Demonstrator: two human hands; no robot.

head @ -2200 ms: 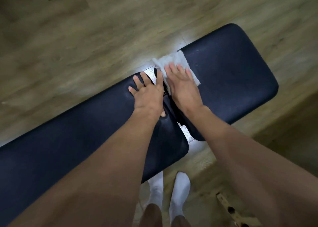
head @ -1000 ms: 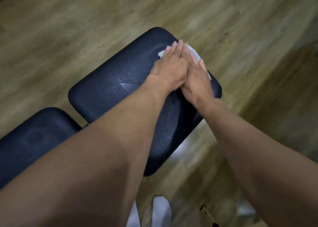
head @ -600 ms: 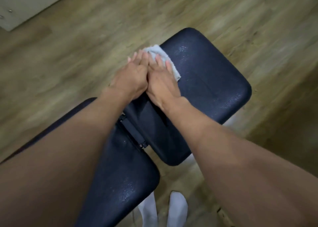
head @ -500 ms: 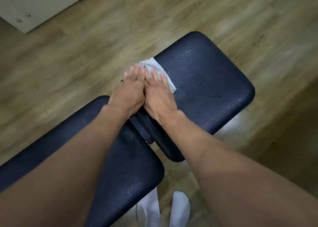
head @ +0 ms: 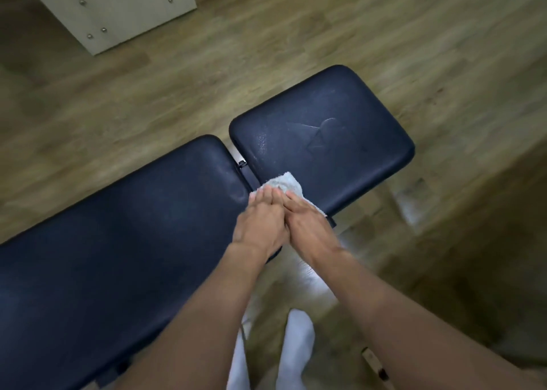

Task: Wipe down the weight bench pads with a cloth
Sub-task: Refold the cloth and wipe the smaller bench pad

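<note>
Head view: the bench runs diagonally, its long axis from lower left up to upper right. Its long pad (head: 118, 241) fills the lower left, and the short pad (head: 322, 141) lies beyond it at the upper right, the two parted by a narrow gap (head: 241, 165) where a bit of dark frame shows. Both pads are dark navy, padded vinyl with rounded corners and a fine grain; the short pad shines faintly and carries faint streak marks near its middle.

A small cloth (head: 285, 182), pale grey-white and nubbly like terry, lies crumpled on the short pad's near corner, just beside the gap. The left hand (head: 260, 227) and right hand (head: 307, 230) lie side by side, touching each other, palms down on the cloth. Their fingers (head: 266, 194) are stretched nearly flat and close together, pressing the cloth rather than gripping it; only its far end shows past the fingertips.

Below the hands, near the long pad's near edge, two white socks (head: 296, 345) stand on a wood-grain plank floor (head: 148, 94). Far beyond the long pad stands a pale panel (head: 118, 11) studded with round metal fasteners.
</note>
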